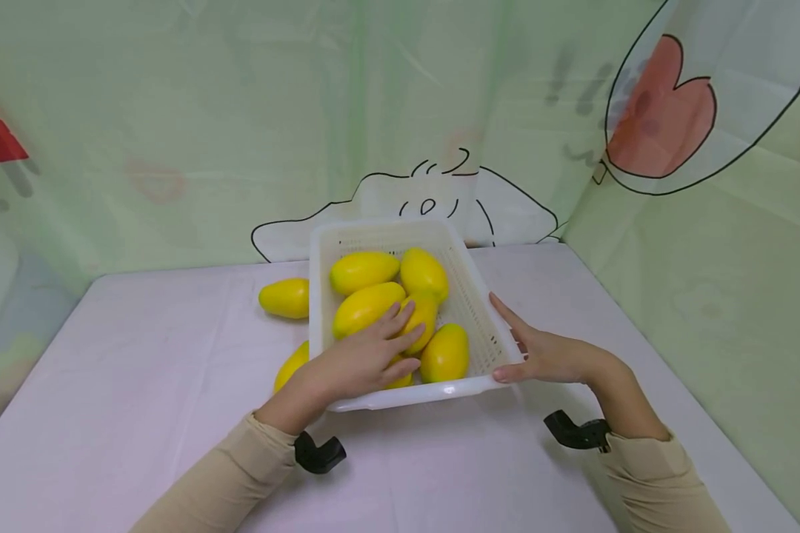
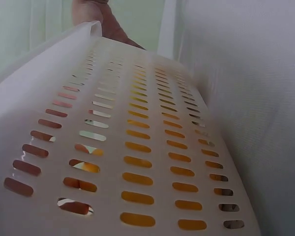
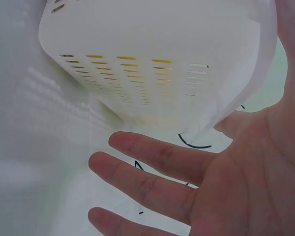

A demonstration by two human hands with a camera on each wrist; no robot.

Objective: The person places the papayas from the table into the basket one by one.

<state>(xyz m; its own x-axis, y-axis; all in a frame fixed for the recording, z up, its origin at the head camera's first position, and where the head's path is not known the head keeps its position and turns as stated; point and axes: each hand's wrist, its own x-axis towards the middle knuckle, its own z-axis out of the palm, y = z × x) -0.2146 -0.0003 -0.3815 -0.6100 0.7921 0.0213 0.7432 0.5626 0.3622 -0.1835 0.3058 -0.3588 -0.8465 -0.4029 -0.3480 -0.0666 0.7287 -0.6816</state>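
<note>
A white slotted plastic basket (image 1: 433,393) holds several yellow mangoes, among them one mango (image 1: 364,271) at the back and another mango (image 1: 445,354) near the front. Over the fruit lies my left hand (image 1: 367,355), fingers spread and touching the mangoes, its forearm crossing the front left rim. My right hand (image 1: 540,352) is at the right front corner, thumb on the rim. In the right wrist view, the long fingers of that hand (image 3: 236,182) are straight and spread beside the slotted wall (image 3: 162,34). Yellow shows through the slots of the basket (image 2: 110,187) in the left wrist view.
Left of the basket, one mango (image 1: 284,298) lies on the table (image 1: 173,355), and a second mango (image 1: 292,366) is partly covered by the basket and arm. A printed curtain (image 1: 240,111) stands behind. Black wrist devices (image 1: 318,453) sit on both sleeves.
</note>
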